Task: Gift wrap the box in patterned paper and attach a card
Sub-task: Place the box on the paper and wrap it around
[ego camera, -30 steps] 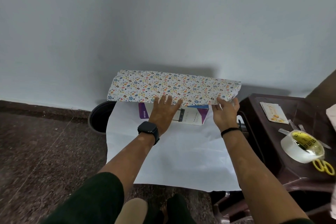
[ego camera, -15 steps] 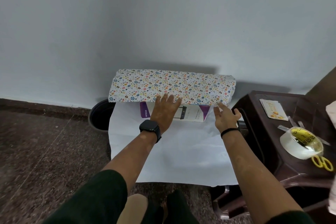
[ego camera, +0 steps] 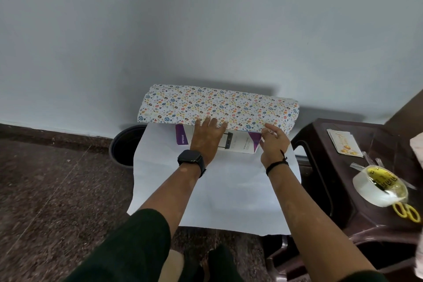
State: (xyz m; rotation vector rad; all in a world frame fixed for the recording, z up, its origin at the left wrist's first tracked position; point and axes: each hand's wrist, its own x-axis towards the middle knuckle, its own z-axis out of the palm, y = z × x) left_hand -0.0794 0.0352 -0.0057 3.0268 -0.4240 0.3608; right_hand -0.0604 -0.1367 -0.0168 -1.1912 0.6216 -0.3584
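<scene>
With the left hand (ego camera: 207, 137) pressing flat on the box (ego camera: 238, 143) and the right hand (ego camera: 273, 142) pinching the patterned paper (ego camera: 217, 105) folded over its far side, the flap could skew if the box slides on the sheet

Single head-worn wide-angle view, looking forward and down, close over floor (ego camera: 45, 190) toward wall (ego camera: 206, 18)

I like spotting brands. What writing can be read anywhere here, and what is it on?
"NETGEAR": white letters running up the purple stripe of the box.
Box, grey print near its right end: too small.
Tape roll, black print on yellow core: blurred.
Card, gold lettering: unreadable.
</scene>
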